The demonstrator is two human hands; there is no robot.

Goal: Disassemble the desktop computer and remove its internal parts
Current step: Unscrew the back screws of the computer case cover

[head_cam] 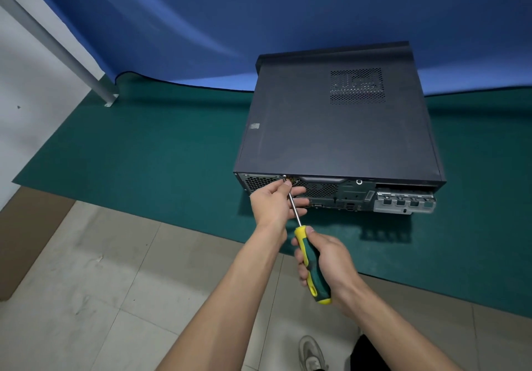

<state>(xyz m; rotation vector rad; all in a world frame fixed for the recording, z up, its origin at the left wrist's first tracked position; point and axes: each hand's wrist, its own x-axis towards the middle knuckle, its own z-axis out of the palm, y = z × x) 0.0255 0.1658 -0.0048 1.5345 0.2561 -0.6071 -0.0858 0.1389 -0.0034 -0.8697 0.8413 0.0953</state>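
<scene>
Two hands busy at back of computer (pixel 339 128), lying flat on green mat (pixel 144 154) on floor. Right hand (pixel 328 264) grip wrapped round screwdriver (pixel 312 264) handle. Left hand (pixel 276 202) grip pinching metal shaft near tip, steadying it at top-edge screw (pixel 284 176). Cover not off yet. Risk: tip slips if tilted, chews screw head, pokes left fingers. Loose screw could drop, roll away.
</scene>
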